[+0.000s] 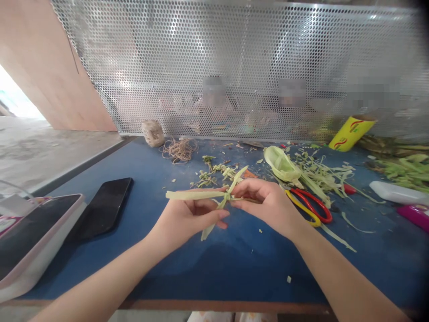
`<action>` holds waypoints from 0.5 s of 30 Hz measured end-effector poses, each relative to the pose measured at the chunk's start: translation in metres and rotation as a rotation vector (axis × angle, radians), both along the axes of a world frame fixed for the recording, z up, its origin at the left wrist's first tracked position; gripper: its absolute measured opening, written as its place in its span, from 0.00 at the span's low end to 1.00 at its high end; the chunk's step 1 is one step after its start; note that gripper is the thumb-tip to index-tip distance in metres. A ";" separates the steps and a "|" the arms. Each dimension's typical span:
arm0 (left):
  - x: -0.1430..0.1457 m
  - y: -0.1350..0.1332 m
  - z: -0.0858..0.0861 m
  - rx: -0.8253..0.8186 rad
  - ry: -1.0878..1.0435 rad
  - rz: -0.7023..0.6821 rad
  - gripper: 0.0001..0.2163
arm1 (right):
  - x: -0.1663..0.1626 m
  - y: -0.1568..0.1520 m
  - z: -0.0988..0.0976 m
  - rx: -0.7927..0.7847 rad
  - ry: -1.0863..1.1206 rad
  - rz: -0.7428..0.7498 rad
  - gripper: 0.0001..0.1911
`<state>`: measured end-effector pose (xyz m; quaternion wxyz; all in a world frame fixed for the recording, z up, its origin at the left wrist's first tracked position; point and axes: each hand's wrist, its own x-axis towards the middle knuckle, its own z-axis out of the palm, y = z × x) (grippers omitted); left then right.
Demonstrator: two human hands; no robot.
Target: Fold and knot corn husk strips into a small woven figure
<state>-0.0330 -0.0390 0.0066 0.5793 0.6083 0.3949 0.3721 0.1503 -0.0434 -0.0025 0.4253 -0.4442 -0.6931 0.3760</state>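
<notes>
Pale green strips of leaf, like corn husk (pixel 197 195), cross in a small knot between my hands above the blue table. My left hand (pixel 192 217) pinches the strips just left of the knot, and one long end sticks out to the left over its fingers. From the right, my right hand (pixel 268 203) grips the strips close to the knot with thumb and fingers. Behind the hands lie small knotted husk pieces (pixel 214 173). Scissors with red and yellow handles (pixel 313 208) rest beside my right hand, partly hidden by it.
A perforated metal screen (pixel 234 58) closes off the back. Along it are a ball of twine (pixel 181 150), a whitish block (pixel 152 133) and a yellow tube (pixel 351 133). A cupped husk (pixel 281 164) and shredded strips lie right; a black phone (pixel 107 205) lies left.
</notes>
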 end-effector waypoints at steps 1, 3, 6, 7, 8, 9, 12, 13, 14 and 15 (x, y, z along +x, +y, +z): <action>0.001 0.000 -0.001 0.005 -0.004 0.008 0.18 | -0.002 -0.001 -0.001 0.019 -0.031 -0.022 0.04; 0.003 0.001 -0.003 0.034 0.026 0.059 0.17 | -0.005 -0.002 -0.003 0.084 -0.123 -0.068 0.03; 0.006 0.000 -0.005 0.135 0.130 0.168 0.10 | -0.006 -0.003 -0.004 0.189 -0.250 -0.083 0.05; 0.007 -0.001 -0.005 0.168 0.153 0.180 0.08 | -0.005 -0.003 -0.003 0.208 -0.278 -0.076 0.06; 0.008 -0.002 -0.005 0.195 0.165 0.176 0.06 | -0.004 -0.004 -0.003 0.219 -0.302 -0.067 0.06; 0.008 -0.002 -0.004 0.214 0.169 0.159 0.05 | -0.002 -0.004 -0.002 0.225 -0.320 -0.054 0.07; 0.007 -0.003 -0.003 0.216 0.137 0.122 0.04 | 0.003 -0.004 0.003 0.218 -0.362 0.005 0.10; 0.006 -0.002 -0.003 0.199 0.125 0.102 0.04 | 0.005 -0.004 0.004 0.207 -0.368 0.021 0.10; 0.005 -0.001 -0.003 0.179 0.113 0.076 0.04 | 0.006 -0.004 0.006 0.185 -0.368 0.036 0.10; 0.004 0.000 -0.004 0.150 0.106 0.039 0.04 | 0.007 -0.004 0.007 0.157 -0.363 0.051 0.10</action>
